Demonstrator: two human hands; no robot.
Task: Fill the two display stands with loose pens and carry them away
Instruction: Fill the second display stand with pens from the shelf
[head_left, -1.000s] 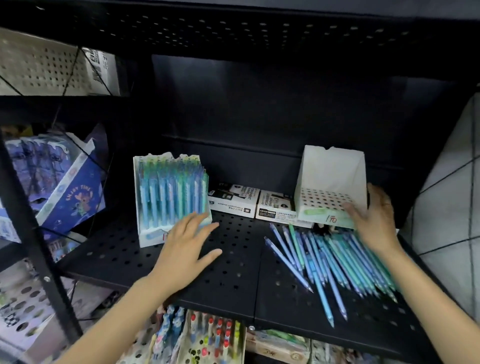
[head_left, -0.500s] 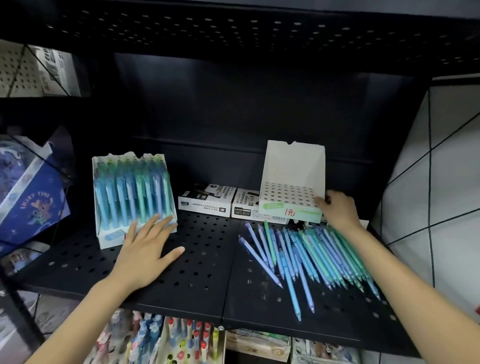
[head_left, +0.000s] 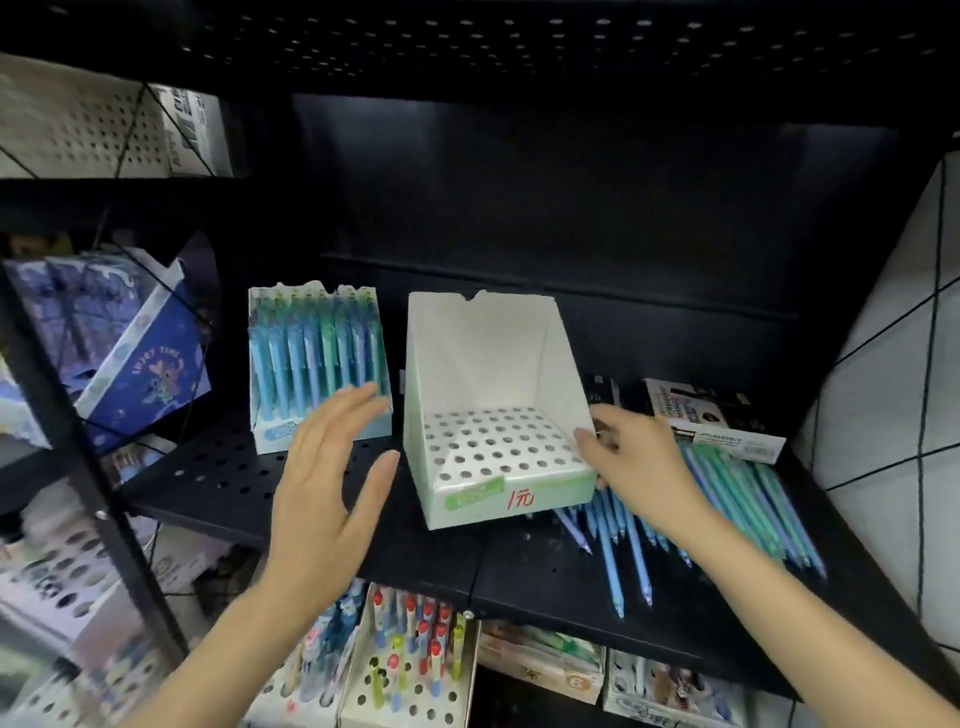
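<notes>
So the empty stand (head_left: 493, 415) has just been dragged off the back corner and now sits between the hands, in front of the full stand (head_left: 317, 374). The right hand (head_left: 639, 462) grips its right wall; the left hand (head_left: 327, 483) hovers flat and open beside it. Loose pens (head_left: 737, 499) lie under the right wrist, so filling can probably start now.

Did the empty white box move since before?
Yes. The empty white box slid left and forward, from the back above the loose pens to right beside the full pen stand. The right hand grips its side.
</notes>
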